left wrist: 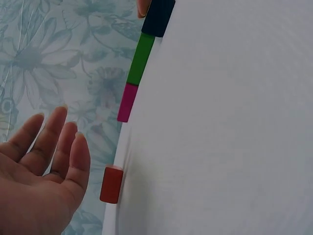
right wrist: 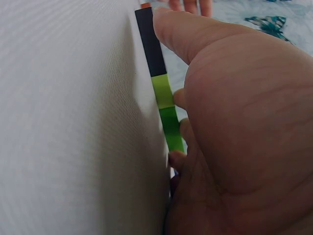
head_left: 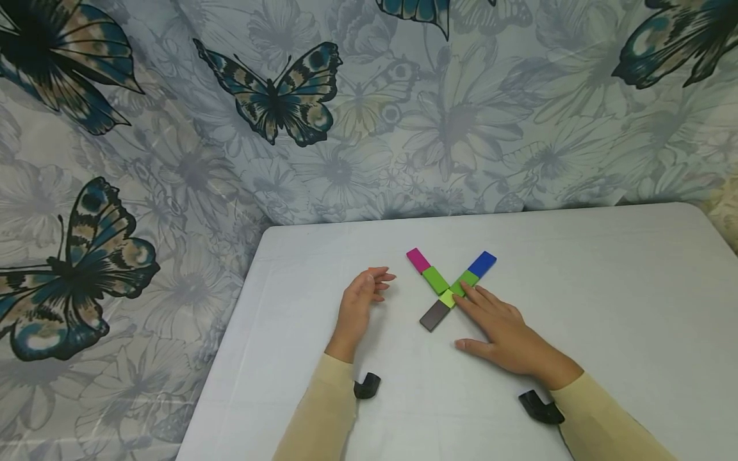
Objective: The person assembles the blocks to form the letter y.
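Flat coloured blocks form a branching shape on the white table. A pink block (head_left: 418, 260) and a green block (head_left: 435, 280) make its left arm. On the right arm are a blue block (head_left: 482, 263) and a second green block (head_left: 459, 285). These meet at a lime block (head_left: 446, 298), with a dark grey block (head_left: 434, 316) below. My right hand (head_left: 500, 330) touches the right arm near the lime block with extended fingers. My left hand (head_left: 357, 307) hovers left of the shape, fingers loosely bent. Beyond its fingers, a red-orange block (left wrist: 111, 185) shows in the left wrist view.
The white table (head_left: 623, 307) has rounded far corners. Behind it and along its left side hangs a flowered cloth (head_left: 369, 160) with butterflies. A dark wrist mount (head_left: 367, 386) sits at the left sleeve, another mount (head_left: 541, 408) at the right.
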### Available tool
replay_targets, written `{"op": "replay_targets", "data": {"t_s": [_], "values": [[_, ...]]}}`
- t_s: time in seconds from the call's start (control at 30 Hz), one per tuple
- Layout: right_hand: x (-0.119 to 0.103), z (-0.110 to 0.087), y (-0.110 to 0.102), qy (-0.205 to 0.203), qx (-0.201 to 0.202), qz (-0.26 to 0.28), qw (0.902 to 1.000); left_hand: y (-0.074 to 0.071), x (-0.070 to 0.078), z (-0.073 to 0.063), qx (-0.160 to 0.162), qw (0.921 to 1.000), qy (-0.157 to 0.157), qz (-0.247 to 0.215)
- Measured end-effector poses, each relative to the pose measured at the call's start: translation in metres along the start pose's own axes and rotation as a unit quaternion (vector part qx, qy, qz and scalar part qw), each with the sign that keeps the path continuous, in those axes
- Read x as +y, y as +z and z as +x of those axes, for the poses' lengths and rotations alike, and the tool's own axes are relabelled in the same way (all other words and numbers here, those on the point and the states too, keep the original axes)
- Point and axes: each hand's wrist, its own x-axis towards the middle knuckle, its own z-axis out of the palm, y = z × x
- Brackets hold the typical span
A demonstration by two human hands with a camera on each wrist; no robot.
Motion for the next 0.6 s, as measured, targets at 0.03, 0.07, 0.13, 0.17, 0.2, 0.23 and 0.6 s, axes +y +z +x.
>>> {"op": "replay_targets", "data": {"t_s": [0.03,0.07,0.13,0.17,0.2,0.23,0.6], "values": [[0.000,0.000,0.000,0.000,0.000,0.000,1.0000,-0.002,0.001,0.000,0.005,1.0000,0.005,0.000],[0.000,0.000,0.000,-0.001,0.000,0.001,1.0000,-0.003,0.001,0.000,0.011,0.9999,0.008,-0.002],[0.001,0.000,0.000,-0.001,0.000,0.002,1.0000,-0.007,0.002,0.000,0.022,0.9996,0.015,-0.004],[0.001,0.000,0.000,-0.001,0.000,0.002,1.0000,-0.008,0.002,0.000,0.030,0.9994,0.015,-0.008],[0.001,0.000,0.000,0.000,-0.001,0.001,1.0000,-0.010,0.002,0.000,0.039,0.9990,0.015,-0.012],[0.001,0.000,0.000,0.001,-0.001,0.002,1.0000,-0.011,0.001,0.000,0.048,0.9986,0.015,-0.016],[0.002,0.001,0.001,0.001,-0.003,0.001,1.0000,-0.021,-0.005,0.002,0.109,0.9931,-0.016,-0.040]]}}
